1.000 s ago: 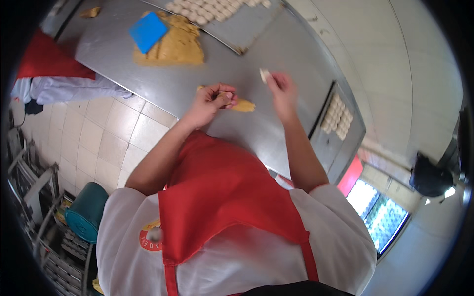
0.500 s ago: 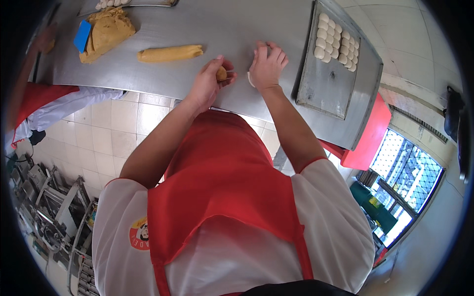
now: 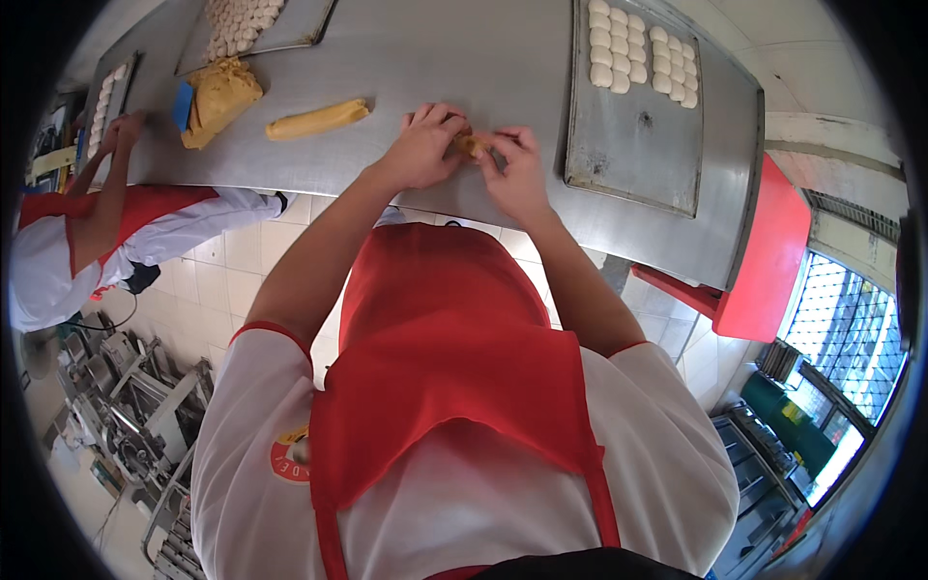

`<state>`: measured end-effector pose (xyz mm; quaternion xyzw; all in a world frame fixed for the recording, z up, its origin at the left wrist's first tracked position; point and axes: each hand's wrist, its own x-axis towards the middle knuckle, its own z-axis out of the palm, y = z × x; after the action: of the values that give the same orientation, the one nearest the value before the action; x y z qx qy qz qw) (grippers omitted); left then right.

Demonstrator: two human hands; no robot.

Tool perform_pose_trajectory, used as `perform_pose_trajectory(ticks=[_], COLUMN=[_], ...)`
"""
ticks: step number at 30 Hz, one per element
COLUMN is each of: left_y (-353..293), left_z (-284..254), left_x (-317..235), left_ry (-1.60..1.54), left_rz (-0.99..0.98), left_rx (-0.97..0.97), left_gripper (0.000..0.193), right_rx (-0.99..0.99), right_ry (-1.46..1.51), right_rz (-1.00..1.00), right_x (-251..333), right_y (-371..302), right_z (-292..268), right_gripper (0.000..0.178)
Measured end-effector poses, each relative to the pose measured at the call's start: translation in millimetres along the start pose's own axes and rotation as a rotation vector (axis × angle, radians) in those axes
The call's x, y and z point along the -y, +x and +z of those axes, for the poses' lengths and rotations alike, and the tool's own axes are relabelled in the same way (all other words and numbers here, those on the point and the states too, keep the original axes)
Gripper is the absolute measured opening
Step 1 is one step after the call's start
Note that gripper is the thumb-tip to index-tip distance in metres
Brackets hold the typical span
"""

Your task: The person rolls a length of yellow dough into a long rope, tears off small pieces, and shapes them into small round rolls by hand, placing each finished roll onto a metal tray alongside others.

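Observation:
Both of my hands meet over the steel table (image 3: 464, 58), pinching one small piece of tan dough (image 3: 473, 145) between their fingertips. My left hand (image 3: 423, 145) cups it from the left and my right hand (image 3: 515, 166) closes on it from the right. A yellow dough log (image 3: 317, 119) lies on the table to the left of my left hand. To the right of my right hand sits a metal tray (image 3: 633, 135) with rows of pale dough balls (image 3: 633, 53) at its far end.
A big tan dough lump (image 3: 222, 97) with a blue scraper (image 3: 183, 104) lies far left, behind it another tray of dough balls (image 3: 256, 19). A co-worker in a red apron (image 3: 87, 222) reaches onto a third tray (image 3: 104, 97). Red panel (image 3: 768, 261) at the right.
My hands have come together on the small dough piece. The view has shifted, so the tray on the right and the dough log sit differently in the picture.

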<state>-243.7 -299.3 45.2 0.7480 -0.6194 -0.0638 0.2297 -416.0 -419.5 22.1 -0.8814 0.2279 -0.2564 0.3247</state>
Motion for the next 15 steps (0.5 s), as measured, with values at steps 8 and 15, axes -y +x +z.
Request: perform_pose_trajectory(ticks=[8, 15], left_y=[-44.5, -42.6], left_z=[-29.8, -47.1], left_x=[-20.6, -16.1], left_ry=[-1.221, -1.378], left_rz=[-0.479, -0.621], left_rx=[0.032, 0.156], left_gripper=[0.056, 0.043], right_rx=[0.241, 0.052], right_ry=[0.733, 0.829], right_rz=[0.42, 0.5], right_x=[19.0, 70.7], right_y=[-12.6, -1.3], right_z=[5.7, -1.8], right_gripper=[0.031, 0.029])
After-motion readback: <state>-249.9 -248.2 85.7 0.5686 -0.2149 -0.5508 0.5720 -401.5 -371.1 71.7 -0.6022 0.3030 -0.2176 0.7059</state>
